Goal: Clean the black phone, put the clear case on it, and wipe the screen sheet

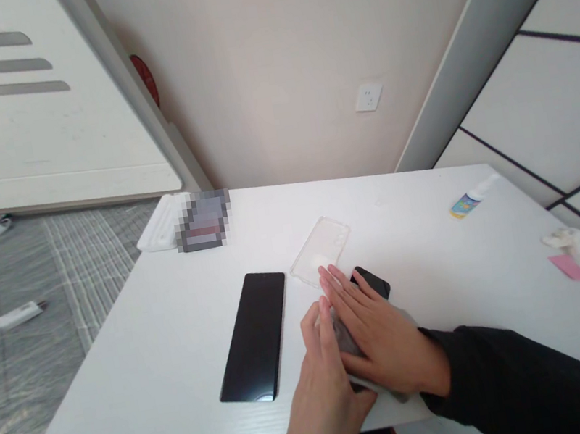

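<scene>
My right hand (379, 331) lies flat, fingers stretched out, on top of a black phone (374, 280) and a grey cloth (345, 336) near the front edge of the white table (442, 273). My left hand (323, 395) holds the phone's near left side, thumb up along its edge. Most of that phone is hidden under my hands. A second black phone (255, 336) lies screen-up to the left, untouched. A clear phone case (321, 250) lies just beyond my right fingertips.
At the table's back left sit a white object (159, 226) and a blurred box (203, 221). A small bottle (471, 199) lies at the back right. Crumpled wrapping (572, 240) and a pink slip (569, 267) rest at the right edge. A wall socket (368, 97) is behind.
</scene>
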`<state>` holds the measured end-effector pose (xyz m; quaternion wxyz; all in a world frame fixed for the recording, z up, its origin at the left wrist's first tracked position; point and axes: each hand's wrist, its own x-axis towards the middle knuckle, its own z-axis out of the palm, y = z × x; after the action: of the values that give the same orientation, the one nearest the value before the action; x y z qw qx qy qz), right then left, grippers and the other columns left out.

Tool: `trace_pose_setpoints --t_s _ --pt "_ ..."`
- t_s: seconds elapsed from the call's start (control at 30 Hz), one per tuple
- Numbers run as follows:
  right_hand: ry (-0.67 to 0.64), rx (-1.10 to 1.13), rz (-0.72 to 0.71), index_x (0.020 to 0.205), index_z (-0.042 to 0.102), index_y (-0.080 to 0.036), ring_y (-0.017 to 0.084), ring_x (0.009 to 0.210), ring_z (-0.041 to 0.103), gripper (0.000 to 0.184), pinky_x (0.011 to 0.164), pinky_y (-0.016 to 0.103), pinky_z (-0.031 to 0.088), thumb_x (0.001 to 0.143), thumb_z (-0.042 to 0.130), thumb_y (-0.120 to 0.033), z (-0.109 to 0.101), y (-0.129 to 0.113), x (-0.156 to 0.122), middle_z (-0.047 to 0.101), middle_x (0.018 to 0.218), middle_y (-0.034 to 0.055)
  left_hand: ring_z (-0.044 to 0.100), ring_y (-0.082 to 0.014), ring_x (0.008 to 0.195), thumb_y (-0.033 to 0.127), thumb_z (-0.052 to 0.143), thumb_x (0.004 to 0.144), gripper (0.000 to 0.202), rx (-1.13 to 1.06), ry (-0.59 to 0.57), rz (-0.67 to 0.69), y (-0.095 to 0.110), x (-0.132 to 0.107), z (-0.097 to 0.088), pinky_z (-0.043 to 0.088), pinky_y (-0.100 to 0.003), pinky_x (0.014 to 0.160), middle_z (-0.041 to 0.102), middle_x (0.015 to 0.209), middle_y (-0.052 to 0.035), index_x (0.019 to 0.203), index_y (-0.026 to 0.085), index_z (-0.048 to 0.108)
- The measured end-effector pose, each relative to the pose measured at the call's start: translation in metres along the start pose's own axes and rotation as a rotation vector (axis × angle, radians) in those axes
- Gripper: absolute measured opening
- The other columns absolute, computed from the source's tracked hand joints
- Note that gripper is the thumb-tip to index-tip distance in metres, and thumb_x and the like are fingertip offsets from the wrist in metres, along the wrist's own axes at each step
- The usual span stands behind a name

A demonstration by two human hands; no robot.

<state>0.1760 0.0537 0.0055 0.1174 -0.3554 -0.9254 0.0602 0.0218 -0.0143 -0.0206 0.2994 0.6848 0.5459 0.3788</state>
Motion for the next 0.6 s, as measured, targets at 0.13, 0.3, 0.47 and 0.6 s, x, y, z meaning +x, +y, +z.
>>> trace_pose_setpoints --t_s 0.13,0.3,0.47,0.6 --pt "0.045 0.02 0.154 0.17 -0.003 -0.012 0.032 0.165 0.006 0.101 0.13 0.062 0.024 0.103 0.045 -0.07 -0.001 0.046 0.002 0.014 0.177 0.0187 0.047 -0.0398 0.149 0.009 0.077 0.079 0.126 0.008 0.017 0.023 0.005 0.0 -0.003 0.054 -0.06 0.11 0.038 0.159 -0.0189 0.166 0.039 -0.009" --pt "0.084 0.015 0.255 0.169 0.007 -0.009 0.038 0.164 0.0 0.082 0.126 0.071 0.02 0.11 0.036 -0.057 -0.003 0.065 -0.003 0.008 0.176 0.0261 0.054 -0.0401 0.143 0.016 0.071 0.083 0.118 0.016 0.031 0.044 0.009 -0.001 -0.004 0.056 -0.062 0.105 0.041 0.155 -0.0217 0.166 0.034 -0.012" --pt "0.043 0.113 0.096 0.17 0.012 -0.018 0.034 0.165 -0.003 0.07 0.129 0.066 0.019 0.111 0.036 -0.048 -0.009 0.023 -0.007 0.002 0.179 0.016 0.055 -0.0361 0.139 0.007 0.065 0.077 0.103 -0.037 0.156 0.264 0.012 0.0 -0.003 0.058 -0.055 0.105 0.046 0.146 -0.0214 0.165 0.026 0.015" --pt "0.106 0.534 0.04 0.168 0.022 -0.027 0.031 0.165 0.006 0.062 0.13 0.068 0.005 0.111 0.038 -0.045 -0.015 0.004 -0.013 0.011 0.179 0.0103 0.06 -0.0301 0.128 0.009 0.068 0.069 0.098 -0.187 0.249 0.461 0.018 0.005 0.0 0.06 -0.044 0.103 0.052 0.134 -0.0158 0.158 0.023 0.029"
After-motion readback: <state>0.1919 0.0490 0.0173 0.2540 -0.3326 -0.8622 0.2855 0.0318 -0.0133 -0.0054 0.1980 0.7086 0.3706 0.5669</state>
